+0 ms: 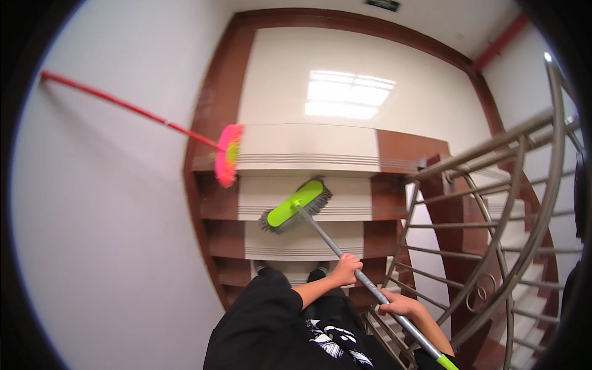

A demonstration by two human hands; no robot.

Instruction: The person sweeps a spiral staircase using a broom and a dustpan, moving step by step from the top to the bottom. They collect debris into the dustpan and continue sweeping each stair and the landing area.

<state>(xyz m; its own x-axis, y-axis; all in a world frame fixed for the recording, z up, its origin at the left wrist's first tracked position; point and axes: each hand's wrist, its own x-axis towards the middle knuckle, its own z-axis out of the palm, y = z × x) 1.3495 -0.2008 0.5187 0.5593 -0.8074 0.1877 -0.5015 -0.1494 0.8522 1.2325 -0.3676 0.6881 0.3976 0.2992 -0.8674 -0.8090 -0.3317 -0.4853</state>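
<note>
Both my hands are wrapped around the grey pole of a push broom [329, 241]. My left hand [347, 269] holds it lower, nearer the head; my right hand [398, 304] grips it higher, towards its green end. The broom's bright green head [296, 204], with dark grey bristles, lies at a slant over the stair treads in front of my feet. A second broom [226, 156], with a pink and yellow head and a red handle, leans against the wall on the left, apart from my hands.
Cream and brown tiled stairs [305, 239] rise to a landing [282, 83] that reflects a window. A white wall [106, 208] borders the left side. A metal railing [508, 185] curves along the right, with another flight [522, 296] beyond it.
</note>
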